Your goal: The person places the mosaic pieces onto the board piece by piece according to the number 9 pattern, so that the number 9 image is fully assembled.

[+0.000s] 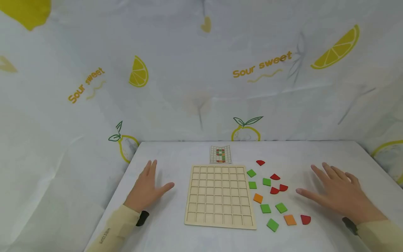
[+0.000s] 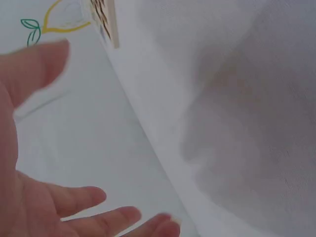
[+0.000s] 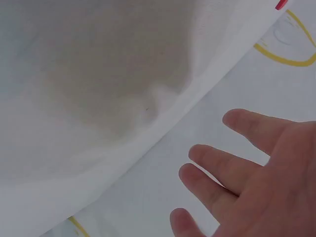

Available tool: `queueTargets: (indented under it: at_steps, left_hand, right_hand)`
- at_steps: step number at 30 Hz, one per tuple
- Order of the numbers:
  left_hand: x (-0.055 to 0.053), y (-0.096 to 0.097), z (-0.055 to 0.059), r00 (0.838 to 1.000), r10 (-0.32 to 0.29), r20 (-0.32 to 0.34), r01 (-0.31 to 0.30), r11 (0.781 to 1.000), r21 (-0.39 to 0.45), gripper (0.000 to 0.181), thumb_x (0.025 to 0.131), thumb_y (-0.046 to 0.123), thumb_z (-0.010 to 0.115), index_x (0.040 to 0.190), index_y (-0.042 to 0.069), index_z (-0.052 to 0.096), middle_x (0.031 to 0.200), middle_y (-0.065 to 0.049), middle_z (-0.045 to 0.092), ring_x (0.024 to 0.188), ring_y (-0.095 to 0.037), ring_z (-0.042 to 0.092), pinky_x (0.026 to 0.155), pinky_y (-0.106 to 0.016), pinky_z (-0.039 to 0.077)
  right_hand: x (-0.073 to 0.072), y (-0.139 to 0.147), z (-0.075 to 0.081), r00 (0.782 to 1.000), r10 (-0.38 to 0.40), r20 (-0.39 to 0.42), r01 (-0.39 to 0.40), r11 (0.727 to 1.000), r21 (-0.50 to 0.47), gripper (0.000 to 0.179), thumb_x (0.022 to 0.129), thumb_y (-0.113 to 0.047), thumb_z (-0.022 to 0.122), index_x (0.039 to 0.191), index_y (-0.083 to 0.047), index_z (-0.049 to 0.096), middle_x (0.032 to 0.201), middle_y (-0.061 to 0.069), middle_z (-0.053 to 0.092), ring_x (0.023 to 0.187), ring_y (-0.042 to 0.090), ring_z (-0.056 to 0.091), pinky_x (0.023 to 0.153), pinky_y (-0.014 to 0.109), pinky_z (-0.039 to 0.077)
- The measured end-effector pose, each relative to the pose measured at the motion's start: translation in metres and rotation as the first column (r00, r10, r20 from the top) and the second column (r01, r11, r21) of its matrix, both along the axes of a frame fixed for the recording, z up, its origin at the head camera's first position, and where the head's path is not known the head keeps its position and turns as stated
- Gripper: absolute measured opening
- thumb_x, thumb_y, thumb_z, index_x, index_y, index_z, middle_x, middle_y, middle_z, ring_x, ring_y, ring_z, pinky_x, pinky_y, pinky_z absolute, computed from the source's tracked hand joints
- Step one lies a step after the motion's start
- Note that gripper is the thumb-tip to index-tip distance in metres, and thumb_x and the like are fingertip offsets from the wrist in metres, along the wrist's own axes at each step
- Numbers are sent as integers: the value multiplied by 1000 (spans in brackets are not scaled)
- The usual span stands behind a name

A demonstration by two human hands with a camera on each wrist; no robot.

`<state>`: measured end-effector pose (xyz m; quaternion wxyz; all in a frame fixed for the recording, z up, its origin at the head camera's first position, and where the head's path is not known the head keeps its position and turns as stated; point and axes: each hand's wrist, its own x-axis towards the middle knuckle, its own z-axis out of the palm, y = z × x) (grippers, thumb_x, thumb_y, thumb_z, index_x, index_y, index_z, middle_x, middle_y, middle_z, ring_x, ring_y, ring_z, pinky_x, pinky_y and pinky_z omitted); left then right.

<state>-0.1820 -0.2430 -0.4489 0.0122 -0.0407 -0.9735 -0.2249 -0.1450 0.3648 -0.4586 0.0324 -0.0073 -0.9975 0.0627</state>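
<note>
A pale wooden grid board point(image 1: 221, 196) lies on the white table, its squares bare. Left of it, my left hand point(image 1: 146, 191) hovers with fingers extended and thumb spread, holding nothing; the left wrist view shows the same spread fingers point(image 2: 74, 200). On the other side, my right hand point(image 1: 341, 196) is held over the table, fingers apart and nothing in them. Between board and right hand lie loose tiles: several green squares such as this green tile point(image 1: 266, 208), two orange squares including one orange tile point(image 1: 290, 220), and several red quarter-round pieces like this red piece point(image 1: 283, 188).
Behind the board lies a small pattern card point(image 1: 220, 154) printed with a coloured figure on a grid. A white cloth with lemon prints point(image 1: 189, 70) hangs behind the table point(image 1: 163, 154) and along both sides.
</note>
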Motion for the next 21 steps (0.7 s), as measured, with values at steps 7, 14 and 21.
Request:
queueTargets:
  at_steps: [7, 14, 21]
  left_hand:
    - [-5, 31, 9, 996, 74, 41, -81, 973, 214, 60, 99, 39, 75, 150, 9, 61, 124, -9, 75, 92, -15, 73, 76, -33, 58]
    - [-15, 55, -1, 987, 45, 152, -94, 936, 339, 47, 99, 35, 76, 138, 9, 70, 100, -2, 74, 67, -13, 69, 67, -30, 54]
    - [-16, 74, -9, 977, 23, 210, -96, 933, 347, 46, 97, 33, 79, 133, 7, 71, 87, -2, 72, 64, -16, 67, 65, -30, 53]
  right_hand:
    - [-27, -36, 16, 994, 97, -46, -97, 995, -6, 103, 89, -83, 64, 140, 7, 65, 132, 36, 64, 118, 52, 58, 97, 74, 46]
    - [-64, -79, 23, 988, 153, -15, -154, 984, -91, 78, 92, -68, 73, 121, 5, 77, 109, 21, 74, 92, 32, 68, 84, 57, 60]
    - [-92, -99, 24, 982, 184, 45, -179, 979, -95, 58, 92, -50, 81, 114, 4, 79, 94, 11, 75, 83, 23, 67, 82, 51, 63]
